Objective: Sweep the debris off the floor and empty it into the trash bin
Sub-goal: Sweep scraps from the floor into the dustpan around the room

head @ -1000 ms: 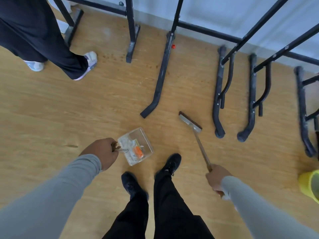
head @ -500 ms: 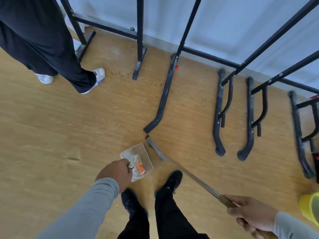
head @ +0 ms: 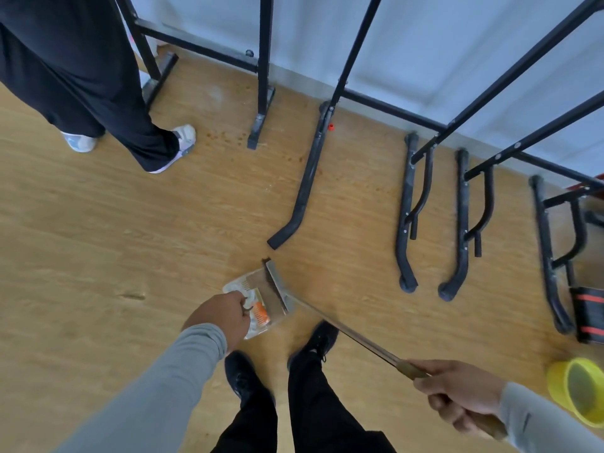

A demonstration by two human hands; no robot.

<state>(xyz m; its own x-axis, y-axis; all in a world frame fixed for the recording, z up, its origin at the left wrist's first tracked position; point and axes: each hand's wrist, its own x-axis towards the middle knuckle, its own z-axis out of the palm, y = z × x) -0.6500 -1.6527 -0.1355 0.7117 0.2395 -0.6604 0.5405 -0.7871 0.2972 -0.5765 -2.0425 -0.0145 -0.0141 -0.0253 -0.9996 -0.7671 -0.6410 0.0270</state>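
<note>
Broom head at the mouth of a clear dustpan on a wooden floor.

The left hand gripped the handle of the dustpan, which held white and orange debris. The right hand clasped the brown grip of the broom, its bristles lying over the pan's open edge. A yellow trash bin stood at the far right, well apart. Black metal frames lined the wall; another person's legs stood upper left.

left hand: fingers curled, gripping | right hand: fingers wrapped, gripping | both arms extended
</note>
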